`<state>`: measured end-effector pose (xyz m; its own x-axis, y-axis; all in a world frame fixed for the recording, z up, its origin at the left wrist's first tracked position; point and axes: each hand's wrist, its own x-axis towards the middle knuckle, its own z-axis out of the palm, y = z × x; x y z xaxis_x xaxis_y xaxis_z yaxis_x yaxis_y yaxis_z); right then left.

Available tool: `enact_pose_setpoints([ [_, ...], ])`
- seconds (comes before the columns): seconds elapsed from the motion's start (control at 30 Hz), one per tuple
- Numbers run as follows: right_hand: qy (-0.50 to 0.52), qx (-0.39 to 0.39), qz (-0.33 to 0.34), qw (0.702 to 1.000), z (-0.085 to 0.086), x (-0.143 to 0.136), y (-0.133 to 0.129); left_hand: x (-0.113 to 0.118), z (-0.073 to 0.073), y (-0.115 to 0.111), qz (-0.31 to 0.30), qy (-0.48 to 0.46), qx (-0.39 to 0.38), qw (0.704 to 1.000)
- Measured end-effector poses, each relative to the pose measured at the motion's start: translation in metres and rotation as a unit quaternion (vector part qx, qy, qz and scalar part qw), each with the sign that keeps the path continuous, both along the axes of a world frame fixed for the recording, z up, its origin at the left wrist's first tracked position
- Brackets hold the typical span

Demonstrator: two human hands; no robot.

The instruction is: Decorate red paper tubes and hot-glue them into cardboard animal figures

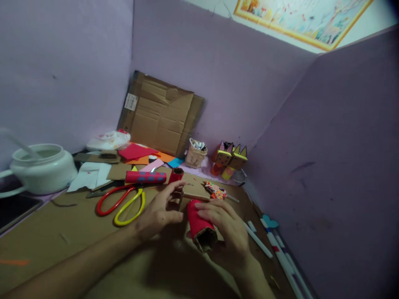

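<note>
Right-hand grip [230, 233] curls round a red tube [198, 220] at six o'clock, outside apparently covered, near end [205, 240] still bare cardboard, while the spread left hand [159, 214] is toward seven

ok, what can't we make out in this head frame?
Head view, all:
- Red tube: right side, covered by the right hand.
- Scissors: blades mostly hidden by the spotted roll.
- White label: print too small.
- Framed picture: top cut off by upper edge.
- Black slab: cut off by left edge.
</note>
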<state>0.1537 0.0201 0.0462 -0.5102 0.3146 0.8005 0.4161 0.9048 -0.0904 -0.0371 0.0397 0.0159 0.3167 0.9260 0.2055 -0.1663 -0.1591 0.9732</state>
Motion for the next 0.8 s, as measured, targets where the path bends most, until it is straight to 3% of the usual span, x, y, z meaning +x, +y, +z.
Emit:
enact_pose_setpoints([
  [0.17, 0.036, 0.017, -0.033, 0.999, -0.008, -0.003, -0.003, 0.002, 0.003, -0.001, 0.055, 0.003, 0.01, 0.998],
  [0.4, 0.021, 0.013, -0.046, 0.999, -0.008, 0.0, -0.001, 0.0, 0.005, 0.001, 0.065, -0.007, 0.019, 0.998],
  [0.6, -0.005, -0.067, -0.124, 0.99, 0.004, 0.033, 0.011, -0.007, 0.008, 0.008, 0.097, -0.045, 0.003, 0.994],
  [0.7, 0.028, -0.19, -0.249, 0.949, 0.0, 0.048, 0.023, -0.01, 0.006, 0.009, 0.086, -0.056, 0.004, 0.995],
  [0.8, -0.011, -0.318, -0.41, 0.854, -0.012, 0.048, 0.035, -0.009, 0.003, 0.008, 0.067, -0.051, 0.0, 0.996],
])
